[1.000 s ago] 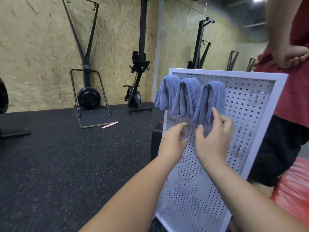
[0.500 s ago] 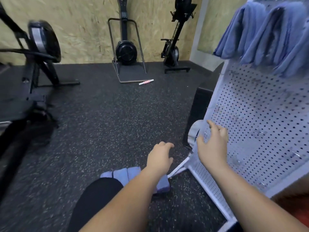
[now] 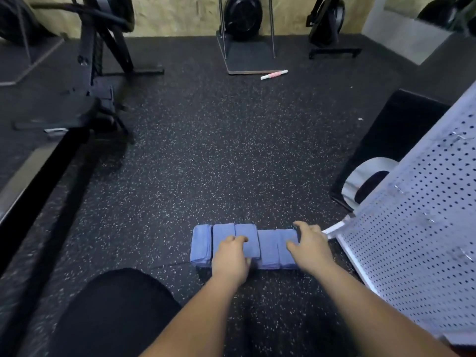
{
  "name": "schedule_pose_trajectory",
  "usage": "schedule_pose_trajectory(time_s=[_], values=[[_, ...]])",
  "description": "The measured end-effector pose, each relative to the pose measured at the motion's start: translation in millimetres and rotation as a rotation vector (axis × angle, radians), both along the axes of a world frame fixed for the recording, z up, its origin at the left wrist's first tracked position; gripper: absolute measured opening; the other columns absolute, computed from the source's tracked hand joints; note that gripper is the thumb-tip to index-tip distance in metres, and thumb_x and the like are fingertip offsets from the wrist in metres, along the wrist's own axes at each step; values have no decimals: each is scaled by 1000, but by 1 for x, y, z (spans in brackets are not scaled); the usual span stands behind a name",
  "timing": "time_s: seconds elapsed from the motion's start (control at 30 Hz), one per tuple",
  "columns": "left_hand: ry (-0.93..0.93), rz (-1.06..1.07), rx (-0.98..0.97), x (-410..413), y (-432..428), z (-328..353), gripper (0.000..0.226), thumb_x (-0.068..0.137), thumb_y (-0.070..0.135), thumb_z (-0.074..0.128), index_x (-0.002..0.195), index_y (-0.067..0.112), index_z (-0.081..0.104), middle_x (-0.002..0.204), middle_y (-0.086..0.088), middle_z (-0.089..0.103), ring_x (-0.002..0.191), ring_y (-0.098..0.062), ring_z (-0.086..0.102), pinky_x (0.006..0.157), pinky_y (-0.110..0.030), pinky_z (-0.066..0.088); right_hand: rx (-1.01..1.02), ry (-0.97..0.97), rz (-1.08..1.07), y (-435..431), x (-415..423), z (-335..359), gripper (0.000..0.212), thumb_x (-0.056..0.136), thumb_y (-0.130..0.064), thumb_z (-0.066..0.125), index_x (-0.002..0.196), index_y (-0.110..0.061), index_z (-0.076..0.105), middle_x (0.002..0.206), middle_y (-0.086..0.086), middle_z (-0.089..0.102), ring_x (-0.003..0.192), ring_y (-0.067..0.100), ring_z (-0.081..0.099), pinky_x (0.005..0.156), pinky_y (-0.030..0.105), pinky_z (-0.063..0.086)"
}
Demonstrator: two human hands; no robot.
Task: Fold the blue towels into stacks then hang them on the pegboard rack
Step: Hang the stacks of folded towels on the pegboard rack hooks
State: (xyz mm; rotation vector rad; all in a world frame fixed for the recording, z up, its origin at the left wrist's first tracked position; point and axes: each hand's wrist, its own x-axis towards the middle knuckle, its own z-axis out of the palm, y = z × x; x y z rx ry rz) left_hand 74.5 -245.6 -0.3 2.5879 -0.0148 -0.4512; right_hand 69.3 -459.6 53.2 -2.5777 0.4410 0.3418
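Head view: a row of folded blue towels [image 3: 268,249] lies on the floor [image 3: 206,163], each touching the next, just beside the pegboard [image 3: 412,228] at its lower corner. The left hand [image 3: 231,256] grips a middle towel. The right hand [image 3: 309,248] grips the right-end one. Risk: lifting by the top layers alone would probably open the folds, and closely packed neighbours may drag along and unfold.

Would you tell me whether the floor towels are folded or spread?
Folded: the towels lie as compact blocks in a row.
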Motion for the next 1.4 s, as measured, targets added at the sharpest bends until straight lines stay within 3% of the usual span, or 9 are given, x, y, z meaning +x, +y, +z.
schedule_pose_trajectory(time_s=[0.27,0.7,0.93,1.07,1.17,1.27,1.4], values=[[135,37,61,23,16,-41,63,97,38,71,153,30,45,144,-2,51,137,-28,46,104,-46,51,-8,202,187,42,50,-63,65,99,-40,64,158,-25,39,158,11,39,143,33,39,115,43,40],[209,9,71,65,7,-104,71,97,36,71,158,27,37,155,-3,38,141,-29,39,112,-45,45,-6,271,330,56,130,-151,76,99,-40,68,163,-19,32,163,5,40,143,33,43,119,42,36],[212,48,65,64,9,-132,65,97,37,68,155,28,40,155,-1,35,140,-28,37,108,-44,47,18,286,376,56,150,-189,69,103,-37,60,164,-19,32,165,5,39,145,33,42,120,40,34],[206,56,51,63,12,-138,63,97,38,67,154,29,40,158,2,33,142,-26,36,105,-44,50,-61,309,403,54,159,-197,67,99,-41,66,159,-25,40,155,3,44,141,31,40,113,45,41],[204,62,37,62,13,-140,64,96,37,68,154,30,41,158,3,34,142,-25,37,105,-44,50,-34,334,370,54,163,-197,55,95,-39,73,143,-27,49,138,5,54,132,28,47,97,38,44],[206,69,18,62,14,-140,63,96,37,68,153,28,42,157,2,36,142,-26,39,108,-44,48,8,309,320,55,162,-192,44,88,-37,78,123,-30,52,115,1,63,111,26,60,79,33,43],[188,139,-46,62,14,-135,48,99,42,65,141,24,51,149,-1,42,136,-26,44,108,-43,46,205,258,167,52,153,-181,43,77,-30,85,106,-32,53,96,-13,63,88,16,63,75,33,47]])
